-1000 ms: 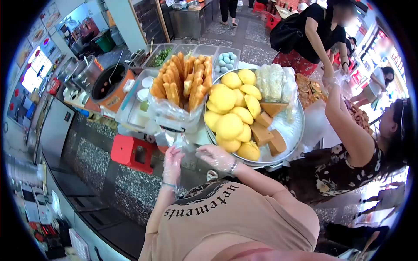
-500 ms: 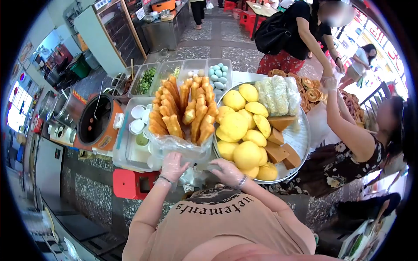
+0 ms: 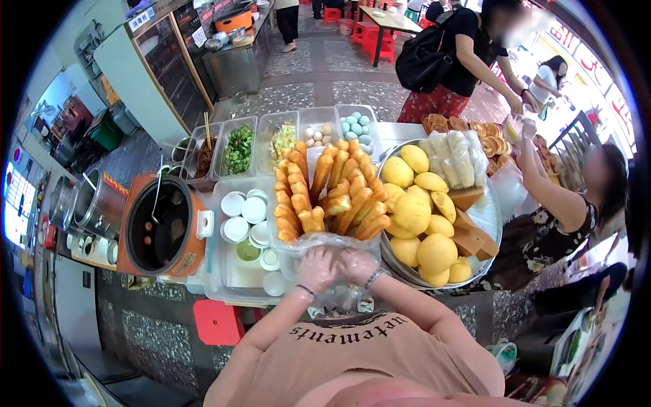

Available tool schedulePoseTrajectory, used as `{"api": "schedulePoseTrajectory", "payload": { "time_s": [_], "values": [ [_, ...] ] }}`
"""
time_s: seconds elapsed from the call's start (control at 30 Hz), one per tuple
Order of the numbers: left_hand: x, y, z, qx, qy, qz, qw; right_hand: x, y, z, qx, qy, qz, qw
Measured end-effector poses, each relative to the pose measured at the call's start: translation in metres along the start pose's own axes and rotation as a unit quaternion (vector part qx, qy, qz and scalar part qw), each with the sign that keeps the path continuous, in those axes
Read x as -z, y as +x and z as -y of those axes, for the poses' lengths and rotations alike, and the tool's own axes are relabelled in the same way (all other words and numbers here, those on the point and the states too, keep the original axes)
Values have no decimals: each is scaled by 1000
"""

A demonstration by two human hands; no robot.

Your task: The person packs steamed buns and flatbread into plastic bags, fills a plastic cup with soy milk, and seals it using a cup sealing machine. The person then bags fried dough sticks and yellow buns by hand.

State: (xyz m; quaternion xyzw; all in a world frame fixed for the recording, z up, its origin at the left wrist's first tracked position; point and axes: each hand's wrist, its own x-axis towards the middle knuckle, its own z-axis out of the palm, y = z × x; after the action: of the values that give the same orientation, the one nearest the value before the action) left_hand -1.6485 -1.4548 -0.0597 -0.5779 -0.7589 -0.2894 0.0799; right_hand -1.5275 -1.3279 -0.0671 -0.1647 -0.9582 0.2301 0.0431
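My left hand and my right hand, both in clear plastic gloves, are close together at the front rim of a plastic-lined bin. Their fingers are bent inward; what they pinch, if anything, I cannot make out against the clear plastic. Golden fried dough sticks stand upright in the bin, just beyond my hands. Crumpled clear plastic hangs below them. To the right, yellow steamed buns are piled on a round metal tray, beside brown cake wedges and plastic-wrapped rolls.
Left are lidded white cups in a tray and an orange pot with a ladle. Behind stand tubs of greens and eggs. A red stool is below. At right, a co-worker faces a person with a backpack.
My hands have come closer together at the bin's front rim. The camera view has shifted, so the counter appears farther right. The co-worker's hands and the other person's hands have moved slightly.
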Motion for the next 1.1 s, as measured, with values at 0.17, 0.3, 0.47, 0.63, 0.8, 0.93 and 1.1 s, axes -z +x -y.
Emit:
{"api": "schedulePoseTrajectory", "payload": {
  "time_s": [0.17,0.3,0.47,0.63,0.8,0.93,1.1],
  "values": [
    [-5,-5,4,63,-66,126,988,10,0,12,-58,-9,27,998],
    [-10,-6,4,67,-76,117,988,9,1,10,-68,-7,53,996],
    [-7,-6,0,96,-62,129,985,28,-11,20,-25,139,-17,990],
    [-14,-5,-1,107,-102,106,983,98,-64,1,19,209,-139,968],
    [-8,4,-13,94,-112,140,979,188,-152,-85,-88,139,-466,869],
    [-14,1,-18,109,-73,158,979,214,-229,-162,-267,40,-521,810],
    [-50,11,-46,68,-5,162,984,194,-263,-219,-349,-81,-417,835]
  ]
}}
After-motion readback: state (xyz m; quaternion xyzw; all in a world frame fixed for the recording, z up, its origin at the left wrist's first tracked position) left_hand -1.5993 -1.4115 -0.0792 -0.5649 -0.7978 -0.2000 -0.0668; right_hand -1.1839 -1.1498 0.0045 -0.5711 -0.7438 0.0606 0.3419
